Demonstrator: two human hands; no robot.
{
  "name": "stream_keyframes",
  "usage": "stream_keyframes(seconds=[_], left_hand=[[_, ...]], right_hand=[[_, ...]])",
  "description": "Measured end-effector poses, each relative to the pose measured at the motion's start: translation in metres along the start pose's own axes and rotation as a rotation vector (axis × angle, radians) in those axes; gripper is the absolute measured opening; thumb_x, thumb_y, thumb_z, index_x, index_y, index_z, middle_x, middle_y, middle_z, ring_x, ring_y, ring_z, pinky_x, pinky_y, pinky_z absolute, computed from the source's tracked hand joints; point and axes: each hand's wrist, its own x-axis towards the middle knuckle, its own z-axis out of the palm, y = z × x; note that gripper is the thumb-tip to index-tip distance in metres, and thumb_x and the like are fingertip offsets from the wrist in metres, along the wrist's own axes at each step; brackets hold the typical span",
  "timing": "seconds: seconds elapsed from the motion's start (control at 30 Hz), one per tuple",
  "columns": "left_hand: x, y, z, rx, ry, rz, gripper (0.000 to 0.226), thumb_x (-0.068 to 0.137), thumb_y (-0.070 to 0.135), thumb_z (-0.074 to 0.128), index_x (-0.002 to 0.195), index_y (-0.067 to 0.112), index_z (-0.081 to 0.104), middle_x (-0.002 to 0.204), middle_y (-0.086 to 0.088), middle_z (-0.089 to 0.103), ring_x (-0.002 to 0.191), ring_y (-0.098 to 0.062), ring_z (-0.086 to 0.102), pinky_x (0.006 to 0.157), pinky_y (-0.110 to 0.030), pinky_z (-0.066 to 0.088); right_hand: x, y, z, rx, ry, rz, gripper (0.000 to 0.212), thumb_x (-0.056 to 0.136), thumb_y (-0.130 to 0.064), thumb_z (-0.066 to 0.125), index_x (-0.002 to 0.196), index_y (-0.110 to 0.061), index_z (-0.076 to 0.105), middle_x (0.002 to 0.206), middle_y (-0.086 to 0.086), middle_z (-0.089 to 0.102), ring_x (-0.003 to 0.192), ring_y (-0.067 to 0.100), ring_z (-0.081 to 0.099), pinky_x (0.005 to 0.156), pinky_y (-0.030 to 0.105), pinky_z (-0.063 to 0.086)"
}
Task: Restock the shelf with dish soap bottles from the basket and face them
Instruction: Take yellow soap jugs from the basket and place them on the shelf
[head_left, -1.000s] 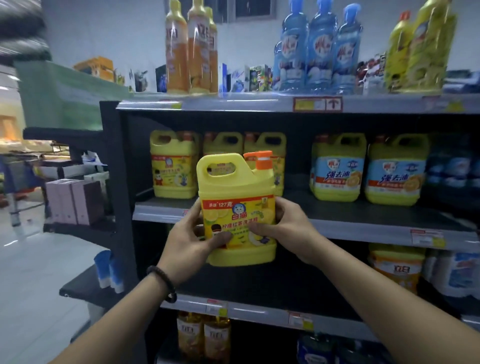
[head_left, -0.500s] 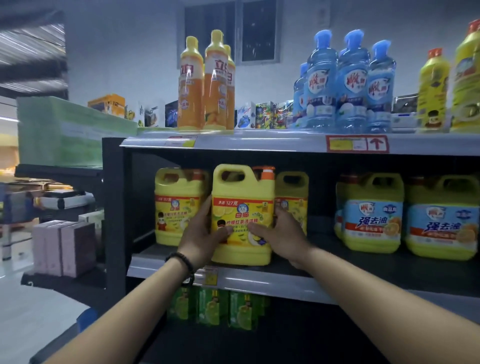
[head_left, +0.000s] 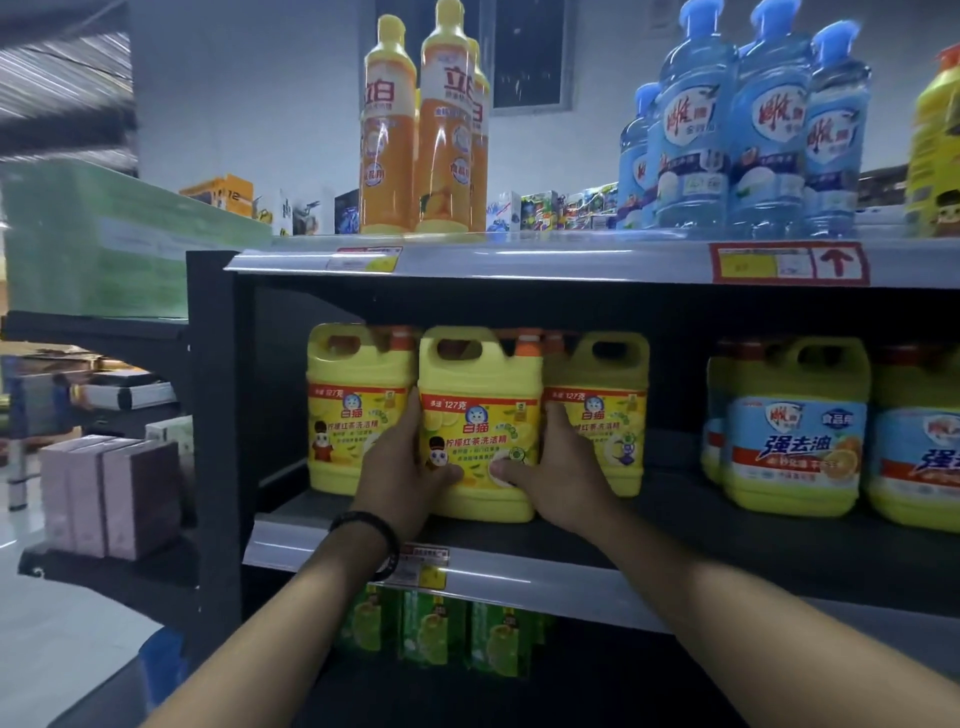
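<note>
**Change.** Compared with the view one second back, the jug (head_left: 478, 426) is no longer in the air in front of the shelf (head_left: 701, 525). It has passed the front edge and now stands upright on the board. It sits between the left jug (head_left: 353, 415) and the right jug (head_left: 602, 410), with its label facing outward.

**Grip.** My left hand (head_left: 400, 467) clasps the jug's left side and my right hand (head_left: 561, 478) clasps its right side. My fingers run back along the side walls and both thumbs press on the label. Both hands are closed on the jug, and neither has let go.

**Task status.** I judge the placement to be nearly complete. The jug stands slightly ahead of its neighbours, so it still needs to be pushed into line, squared and released. My fingers cover the gaps. The jug probably touches both neighbours, but I cannot confirm this. The basket is out of view, so I cannot tell how much stock remains.

**Surface.** The board is dark, and a price tag (head_left: 421, 564) is fixed to its pale front rail. The blue-label jugs (head_left: 795, 441) stand well apart from my jug, to the right.

**Room.**
- Top shelf: orange bottles (head_left: 415, 130) and blue bottles (head_left: 753, 130).
- Below my shelf: green packs (head_left: 431, 623).
- To the left: a lower rack holds pink boxes (head_left: 109, 493).
- The light is dim.
</note>
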Motion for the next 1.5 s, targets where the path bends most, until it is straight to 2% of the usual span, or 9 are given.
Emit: stream_keyframes(seconds=[0.23, 0.33, 0.57, 0.73, 0.9, 1.03, 1.13, 1.3, 1.5], left_hand=[[-0.001, 0.001, 0.019, 0.168, 0.167, -0.101, 0.088, 0.089, 0.024, 0.082, 0.162, 0.024, 0.033, 0.143, -0.012, 0.052, 0.129, -0.031, 0.052, 0.108, -0.043, 0.045], [-0.008, 0.005, 0.021, 0.284, 0.190, -0.143, 0.072, 0.089, 0.024, 0.076, 0.152, 0.023, 0.042, 0.140, -0.012, 0.052, 0.122, -0.036, 0.058, 0.101, -0.049, 0.053], [-0.055, 0.025, 0.009, 0.451, 0.182, 0.047, 0.038, 0.089, 0.021, 0.067, 0.127, 0.024, 0.062, 0.122, -0.007, 0.064, 0.102, -0.036, 0.066, 0.082, -0.050, 0.057], [-0.127, 0.064, 0.006, 0.419, 0.140, 0.133, 0.018, 0.093, 0.026, 0.061, 0.111, 0.027, 0.064, 0.102, -0.003, 0.069, 0.092, -0.033, 0.065, 0.079, -0.045, 0.055], [-0.226, 0.073, 0.030, 0.296, -0.133, 0.120, 0.018, 0.088, 0.033, 0.064, 0.106, 0.031, 0.066, 0.099, 0.006, 0.068, 0.093, -0.022, 0.067, 0.078, -0.042, 0.058], [-0.307, 0.046, 0.072, 0.238, -0.327, -0.073, 0.019, 0.092, 0.021, 0.060, 0.106, 0.032, 0.068, 0.102, 0.003, 0.073, 0.094, -0.024, 0.070, 0.080, -0.041, 0.058], [-0.374, 0.025, 0.116, 0.270, -0.625, -0.153, 0.022, 0.093, 0.021, 0.057, 0.110, 0.033, 0.065, 0.114, 0.002, 0.071, 0.104, -0.024, 0.069, 0.088, -0.040, 0.058], [-0.470, 0.004, 0.166, 0.344, -1.001, -0.206, 0.030, 0.095, 0.037, 0.054, 0.123, 0.031, 0.062, 0.128, -0.003, 0.065, 0.113, -0.028, 0.066, 0.092, -0.041, 0.058], [-0.546, -0.028, 0.206, 0.494, -1.219, -0.316, 0.049, 0.094, 0.038, 0.063, 0.142, 0.039, 0.051, 0.151, -0.002, 0.041, 0.136, -0.033, 0.048, 0.111, -0.046, 0.048]], right_hand=[[0.016, -0.012, 0.012, -0.202, -0.011, 0.102, 0.071, 0.082, -0.037, 0.092, 0.133, -0.018, 0.047, 0.133, 0.012, 0.064, 0.120, 0.033, 0.065, 0.090, 0.040, 0.055], [0.011, -0.018, 0.014, -0.202, 0.002, 0.116, 0.067, 0.083, -0.031, 0.092, 0.133, -0.013, 0.053, 0.130, 0.013, 0.067, 0.119, 0.034, 0.066, 0.092, 0.041, 0.056], [-0.047, -0.028, -0.012, -0.174, 0.106, -0.040, 0.054, 0.095, -0.025, 0.079, 0.140, -0.024, 0.049, 0.120, 0.006, 0.070, 0.107, 0.026, 0.069, 0.087, 0.044, 0.060], [-0.132, -0.034, -0.047, -0.126, -0.044, -0.048, 0.049, 0.097, -0.024, 0.075, 0.142, -0.024, 0.057, 0.118, -0.007, 0.064, 0.110, 0.013, 0.064, 0.086, 0.023, 0.051], [-0.230, -0.002, -0.070, -0.082, -0.210, 0.061, 0.069, 0.098, -0.028, 0.075, 0.159, -0.029, 0.041, 0.114, -0.013, 0.068, 0.110, 0.005, 0.067, 0.098, 0.031, 0.058], [-0.311, 0.049, -0.082, -0.114, -0.343, 0.263, 0.054, 0.101, -0.037, 0.071, 0.150, -0.036, 0.050, 0.122, -0.013, 0.067, 0.116, 0.008, 0.064, 0.097, 0.029, 0.055], [-0.381, 0.099, -0.079, -0.132, -0.358, 0.423, 0.041, 0.101, -0.035, 0.069, 0.141, -0.033, 0.057, 0.122, -0.008, 0.070, 0.114, 0.012, 0.067, 0.096, 0.030, 0.055], [-0.492, 0.176, -0.068, -0.214, -0.490, 0.685, 0.041, 0.100, -0.029, 0.070, 0.139, -0.025, 0.059, 0.126, -0.002, 0.068, 0.120, 0.017, 0.065, 0.095, 0.027, 0.049], [-0.576, 0.233, -0.052, -0.146, -0.521, 0.912, 0.035, 0.098, -0.043, 0.069, 0.130, -0.032, 0.059, 0.124, -0.004, 0.068, 0.112, 0.020, 0.067, 0.094, 0.036, 0.058]])
